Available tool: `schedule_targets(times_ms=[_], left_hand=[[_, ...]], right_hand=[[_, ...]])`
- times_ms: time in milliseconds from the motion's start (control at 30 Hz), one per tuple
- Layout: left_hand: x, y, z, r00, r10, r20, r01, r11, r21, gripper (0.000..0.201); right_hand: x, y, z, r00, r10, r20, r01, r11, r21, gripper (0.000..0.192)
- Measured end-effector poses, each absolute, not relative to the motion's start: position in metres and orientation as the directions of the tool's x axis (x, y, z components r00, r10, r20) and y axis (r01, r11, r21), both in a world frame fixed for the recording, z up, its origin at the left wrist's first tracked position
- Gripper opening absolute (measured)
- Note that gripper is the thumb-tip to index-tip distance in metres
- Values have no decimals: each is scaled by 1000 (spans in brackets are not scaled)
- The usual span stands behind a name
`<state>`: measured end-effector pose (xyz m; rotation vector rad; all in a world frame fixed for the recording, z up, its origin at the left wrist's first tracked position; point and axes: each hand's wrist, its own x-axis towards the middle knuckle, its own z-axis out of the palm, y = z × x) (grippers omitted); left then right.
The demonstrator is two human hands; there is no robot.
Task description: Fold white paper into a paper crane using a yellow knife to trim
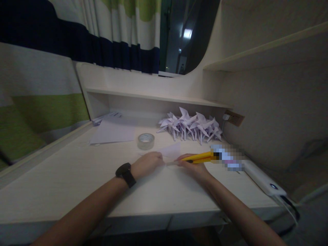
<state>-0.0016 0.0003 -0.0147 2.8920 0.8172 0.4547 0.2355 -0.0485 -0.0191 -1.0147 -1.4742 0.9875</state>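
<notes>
Your left hand (148, 163) pinned the folded paper (171, 152) flat on the worktop (77, 177); your right hand (192, 166) gripped the yellow knife (200, 157). Cutting away from those fingers looked wisest.

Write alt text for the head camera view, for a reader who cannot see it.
Two bare hands meet over a small folded piece of paper on a pale desk; the left hand presses it down and the right hand holds a yellow utility knife. Behind them lie a roll of clear tape, loose paper sheets and a row of paper pinwheels.
</notes>
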Motion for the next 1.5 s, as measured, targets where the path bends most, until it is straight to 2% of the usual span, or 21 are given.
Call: schedule_targets(times_ms=[467,767,1000,1200,1367,1500], left_hand=[[0,-2,-12,813,476,335,482,-873,70,22],[0,0,-15,802,494,336,497,-864,85,21],[-1,0,-14,827,460,323,464,-883,67,22],[-1,0,-14,817,480,319,485,-872,70,22],[-2,5,-13,837,488,248,470,-873,131,25],[6,8,2,793,598,117,575,-798,178,23]], right_hand=[[238,-49,-18,-122,968,218,59,226,-972,15],[241,-51,-20,-174,957,234,81,251,-965,14],[241,-53,-17,-155,964,217,113,236,-965,14],[241,-52,-19,-150,965,215,105,232,-967,17],[239,-52,-17,-167,961,218,88,235,-968,18],[239,-53,-14,-190,957,220,92,240,-966,18]])
